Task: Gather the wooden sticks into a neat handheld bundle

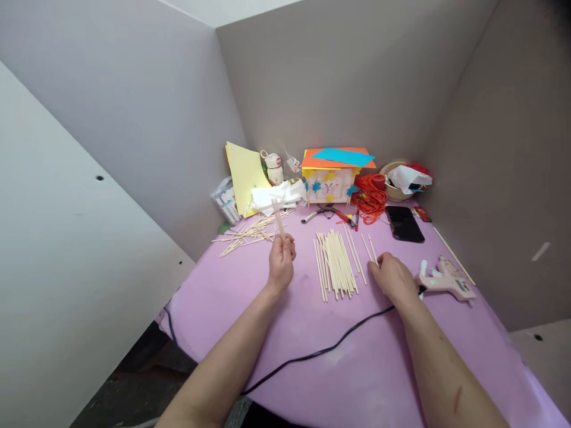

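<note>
Two sticks (373, 249) beside the pile (337, 264) are partly hidden by the palm-down right hand (393, 277); whether they are gripped cannot be told. A blurred stick (279, 220) is pinched near-upright by the left hand (281, 260).

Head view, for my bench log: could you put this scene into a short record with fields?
Left hand: raised, closed around pale held sticks; count unclear
Right hand: at the near ends of two sticks; grip unclear
Middle: stick bundle, roughly parallel
Left side: scattered sticks, crossing
Back: decorated box under orange sheet and blue sheet
Right side: black phone, pink glue gun
Front: black cable across purple table
</note>
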Motion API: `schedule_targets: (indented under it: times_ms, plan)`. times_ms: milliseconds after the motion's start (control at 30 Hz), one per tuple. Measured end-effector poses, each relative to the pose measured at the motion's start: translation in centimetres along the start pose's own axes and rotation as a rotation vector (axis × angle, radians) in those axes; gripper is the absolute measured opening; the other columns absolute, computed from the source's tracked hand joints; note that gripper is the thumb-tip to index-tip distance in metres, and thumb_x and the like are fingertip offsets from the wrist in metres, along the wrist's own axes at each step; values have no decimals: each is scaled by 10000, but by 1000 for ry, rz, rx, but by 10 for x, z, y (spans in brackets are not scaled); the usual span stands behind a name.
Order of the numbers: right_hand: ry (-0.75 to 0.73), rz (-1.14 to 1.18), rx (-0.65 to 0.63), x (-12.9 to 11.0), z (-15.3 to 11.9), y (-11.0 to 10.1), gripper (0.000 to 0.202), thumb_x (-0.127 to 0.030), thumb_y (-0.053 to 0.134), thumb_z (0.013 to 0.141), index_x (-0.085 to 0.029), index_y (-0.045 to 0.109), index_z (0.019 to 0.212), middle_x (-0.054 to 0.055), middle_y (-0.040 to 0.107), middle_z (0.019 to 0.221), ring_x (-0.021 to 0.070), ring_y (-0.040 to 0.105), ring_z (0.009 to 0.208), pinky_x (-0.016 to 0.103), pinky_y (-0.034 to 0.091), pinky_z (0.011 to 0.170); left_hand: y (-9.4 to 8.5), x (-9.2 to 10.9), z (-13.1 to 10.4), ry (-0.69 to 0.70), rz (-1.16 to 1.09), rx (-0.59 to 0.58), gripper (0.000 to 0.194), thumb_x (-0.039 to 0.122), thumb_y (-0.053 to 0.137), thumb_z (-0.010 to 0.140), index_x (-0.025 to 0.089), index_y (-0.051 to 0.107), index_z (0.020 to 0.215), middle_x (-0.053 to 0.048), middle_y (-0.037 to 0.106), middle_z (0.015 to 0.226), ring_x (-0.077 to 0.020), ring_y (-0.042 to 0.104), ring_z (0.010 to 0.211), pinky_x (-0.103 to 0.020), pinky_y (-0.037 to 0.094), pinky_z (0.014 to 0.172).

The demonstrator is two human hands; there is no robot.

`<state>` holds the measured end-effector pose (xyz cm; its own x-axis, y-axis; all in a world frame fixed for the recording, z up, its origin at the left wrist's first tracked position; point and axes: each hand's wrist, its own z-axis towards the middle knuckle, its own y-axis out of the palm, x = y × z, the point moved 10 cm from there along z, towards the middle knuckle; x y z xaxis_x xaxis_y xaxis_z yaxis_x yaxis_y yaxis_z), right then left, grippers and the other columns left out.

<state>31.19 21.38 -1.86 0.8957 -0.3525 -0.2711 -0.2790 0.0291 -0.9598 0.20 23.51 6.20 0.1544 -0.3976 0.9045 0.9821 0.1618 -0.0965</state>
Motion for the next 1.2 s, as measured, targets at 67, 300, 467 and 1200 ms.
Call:
schedule_targets:
  times_ms: [67,300,467,1200]
  plan:
    - [-1,-1,-9,0,1,1,336,-362,428,895,-112,589,1051,138,658,969,279,632,904,335,379,682,0,-5,-8,12,-151,29,195,390,390,965,217,443,893,16,531,725,-121,548,650,-261,460,663]
    - [-11,2,-18,-2,1,2,340,-373,428,895,-121,599,1046,131,669,957,269,630,896,325,368,672,16,-67,-21,-258,-169,-152,146,315,443,927,187,475,864,1,594,783,-135,646,730,-300,513,731]
    - [-11,-4,-9,-1,2,2,337,-377,429,896,-130,594,1055,126,670,960,265,627,884,325,356,668,15,-73,-19,-310,-292,-129,158,342,495,900,187,484,927,-13,626,844,-155,675,822,-322,511,794]
    - [-3,31,-6,-4,-3,-4,300,-363,438,905,-137,589,1031,128,672,970,253,630,885,312,351,671,15,-78,-17,-329,-324,-120,219,390,546,881,195,464,940,-33,632,927,-163,681,847,-346,543,783]
